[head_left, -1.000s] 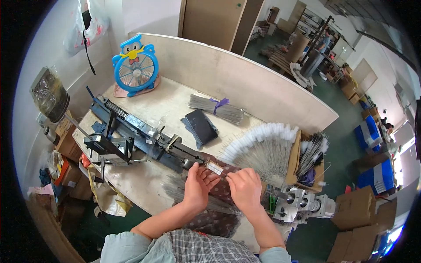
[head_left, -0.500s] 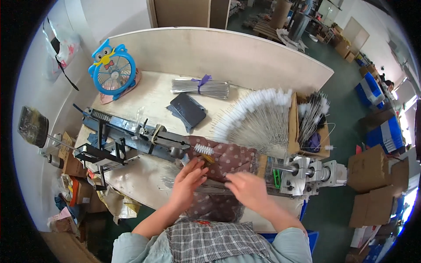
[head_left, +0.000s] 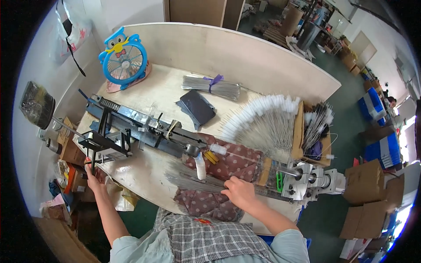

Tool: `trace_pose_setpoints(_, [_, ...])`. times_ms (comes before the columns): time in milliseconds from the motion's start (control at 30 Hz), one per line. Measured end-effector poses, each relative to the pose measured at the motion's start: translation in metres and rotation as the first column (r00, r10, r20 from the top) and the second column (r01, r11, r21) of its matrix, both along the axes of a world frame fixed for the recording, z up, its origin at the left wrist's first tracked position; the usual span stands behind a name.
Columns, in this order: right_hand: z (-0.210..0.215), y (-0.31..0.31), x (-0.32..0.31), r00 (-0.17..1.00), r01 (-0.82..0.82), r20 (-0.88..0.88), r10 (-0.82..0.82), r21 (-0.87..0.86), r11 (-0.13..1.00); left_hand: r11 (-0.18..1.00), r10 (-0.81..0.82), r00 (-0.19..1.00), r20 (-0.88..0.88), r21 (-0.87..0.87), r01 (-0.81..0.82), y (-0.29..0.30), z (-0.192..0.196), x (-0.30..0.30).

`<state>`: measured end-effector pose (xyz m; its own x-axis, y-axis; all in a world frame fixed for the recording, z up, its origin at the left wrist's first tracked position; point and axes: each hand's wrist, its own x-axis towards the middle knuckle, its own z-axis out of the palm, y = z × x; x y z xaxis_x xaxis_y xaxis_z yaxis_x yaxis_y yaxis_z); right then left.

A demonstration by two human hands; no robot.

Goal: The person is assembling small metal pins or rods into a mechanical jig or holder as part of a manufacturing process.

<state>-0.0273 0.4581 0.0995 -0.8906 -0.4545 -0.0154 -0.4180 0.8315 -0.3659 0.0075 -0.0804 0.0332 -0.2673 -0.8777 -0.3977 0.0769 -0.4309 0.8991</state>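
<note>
Seen from above, a person works at a pale table [head_left: 144, 175]. Their right hand [head_left: 239, 193] rests curled, fingers down, on a loose bundle of thin grey wires [head_left: 193, 180] lying on a spotted maroon cloth [head_left: 228, 168]. The wires' long axis runs leftward from that hand, so the right hand is far nearer to them. The left hand [head_left: 92, 177] reaches well out to the left, to the table's near edge beneath a long dark metal machine [head_left: 140, 131]; it seems to grip a handle there, though the view is too small to be sure. Beyond the right hand lies a fan of white-tipped brushes [head_left: 263, 120]. A white brush [head_left: 200, 164] on the machine stands just past the wires. Farther off sit a tied wire bundle [head_left: 212, 87] and a blue fan [head_left: 123, 59].
</note>
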Motion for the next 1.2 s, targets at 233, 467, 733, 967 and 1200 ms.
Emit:
trace_pose_setpoints(233, [0.031,0.016,-0.009,0.967,0.086,0.238,-0.091,0.032,0.996,0.998,-0.051,0.986,-0.156,0.031,0.056,0.043,-0.03,0.005])
trace_pose_setpoints(467, [-0.005,0.001,0.001,0.984,0.078,0.16,-0.08,0.019,0.997,0.675,-0.462,0.792,-0.4,0.42,0.606,0.222,-0.003,-0.02])
trace_pose_setpoints(733, [0.009,0.023,-0.003,0.982,0.115,0.166,-0.094,-0.124,0.986,0.428,-0.893,0.433,-0.125,0.066,0.901,0.361,0.063,-0.059])
trace_pose_setpoints(967, [0.014,0.044,0.002,0.99,0.126,0.062,-0.126,0.008,0.992,0.066,-0.473,0.526,-0.707,0.566,0.822,0.342,0.184,-0.075])
trace_pose_setpoints(1200, [0.034,0.03,0.008,0.997,0.071,0.028,-0.075,0.129,0.989,0.109,-0.836,0.217,-0.504,0.234,0.966,0.329,0.137,-0.04])
